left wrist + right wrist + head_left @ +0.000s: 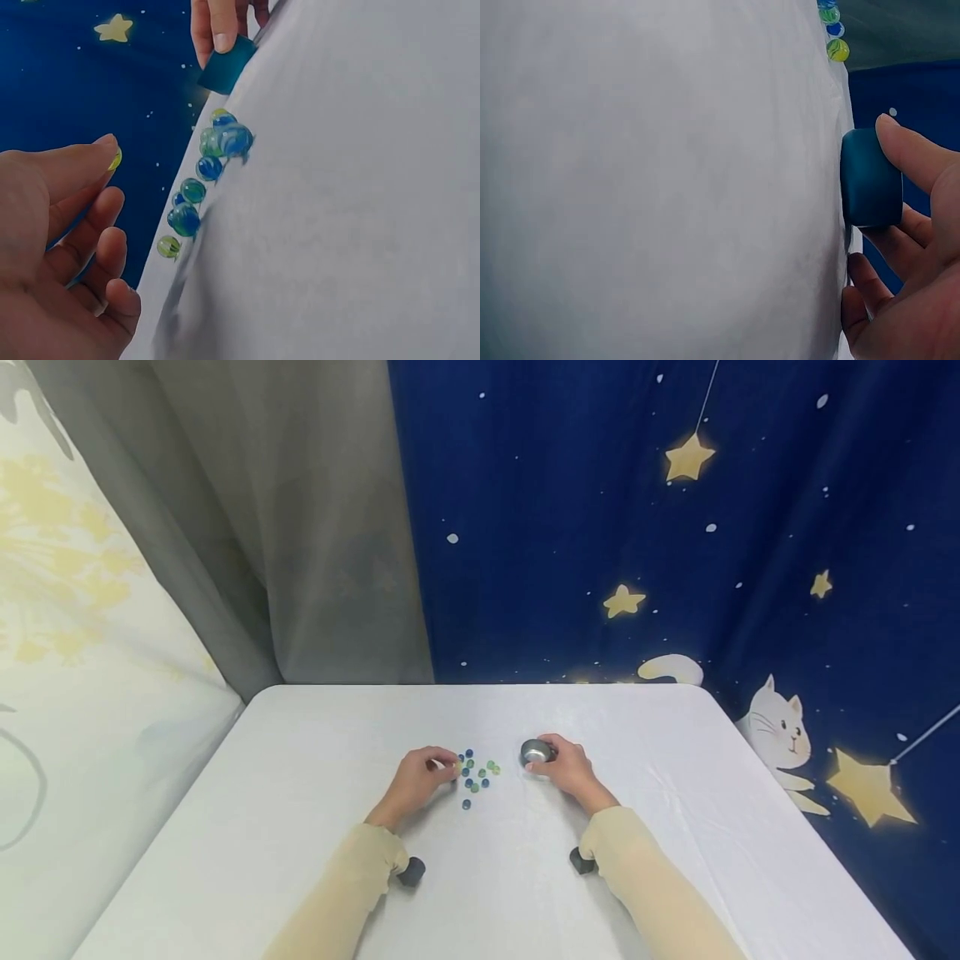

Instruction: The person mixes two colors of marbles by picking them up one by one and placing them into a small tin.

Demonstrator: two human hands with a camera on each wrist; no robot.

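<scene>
two hands rest on the white table (300, 827). your left hand (415, 781) pinches a yellow-green marble (115, 158) between thumb and forefinger, just at nine o'clock of the scattered marbles (473, 773); its other fingers curl loosely. your right hand (567, 767) curls round the small metal bowl (534, 751), at three o'clock of the marbles, likely steadying it so it stays put. the bowl stands upright on the cloth, near the heap but apart.

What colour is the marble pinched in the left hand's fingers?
Yellow-green. The marble shows best in the left wrist view, pinched by the left hand.
</scene>
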